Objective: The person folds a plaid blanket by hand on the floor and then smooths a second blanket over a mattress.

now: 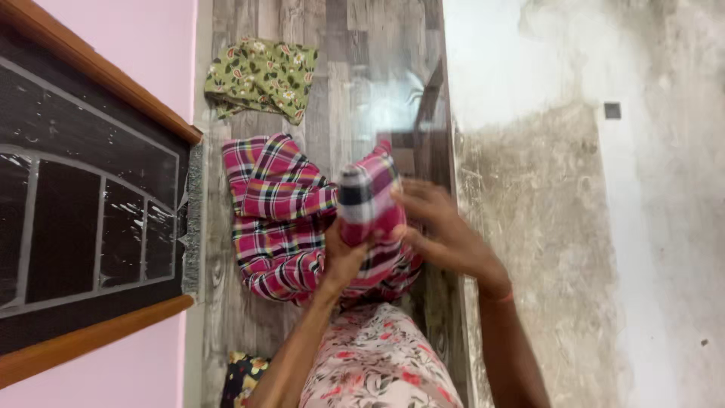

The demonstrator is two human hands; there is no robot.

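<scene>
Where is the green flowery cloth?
In the head view, the green flowery cloth lies at the top left on the wooden surface, just above the pink plaid cloth and beside the pink wall.

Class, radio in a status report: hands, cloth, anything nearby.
Left hand and right hand both gripping rolled end of pink plaid cloth. Rest heaped on wood-grain surface. Green floral cloth lies apart beyond.

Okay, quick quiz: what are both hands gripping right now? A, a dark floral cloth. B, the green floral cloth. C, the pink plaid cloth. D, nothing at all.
C: the left hand and right hand both close around a raised fold of the pink plaid cloth, while the green floral cloth lies apart, untouched.
</scene>
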